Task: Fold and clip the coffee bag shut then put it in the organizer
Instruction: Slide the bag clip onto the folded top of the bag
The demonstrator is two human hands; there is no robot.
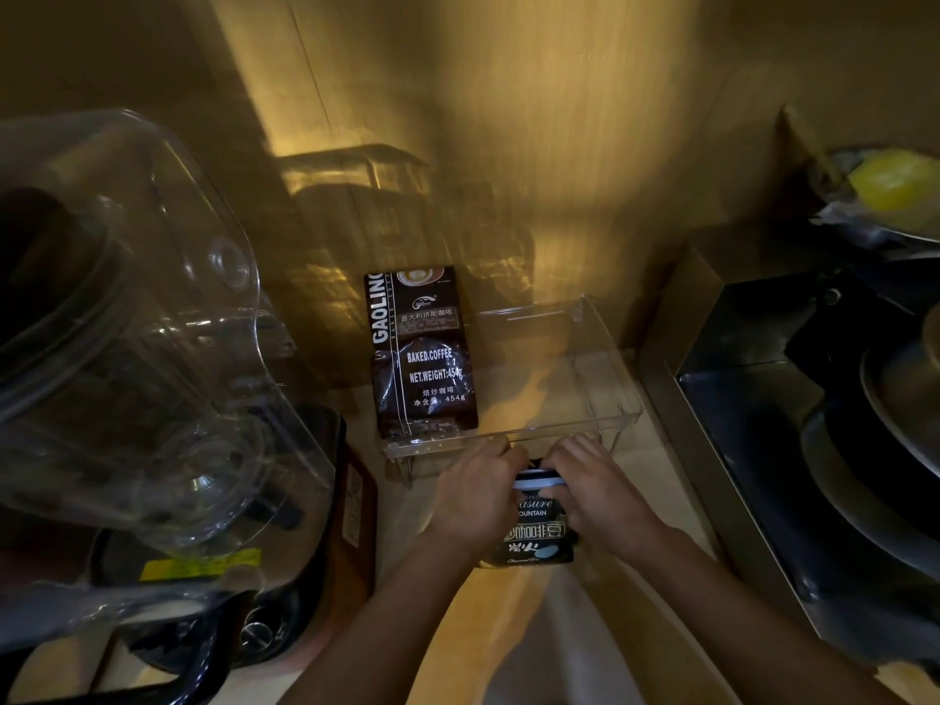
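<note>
A black coffee bag (534,531) with white lettering stands on the counter just in front of the clear plastic organizer (605,394). My left hand (473,496) grips the bag's top left corner and my right hand (595,491) grips its top right. A white and blue clip (538,482) runs across the folded top between my fingers. A second dark coffee bag (419,353), printed "BAKED.COFFEE", leans upright inside the organizer at its left side.
A large clear blender jar (132,323) on a dark base fills the left. A metal box and stacked dark pans (839,424) stand at the right, with a yellow object (895,185) above. The wooden wall is right behind the organizer.
</note>
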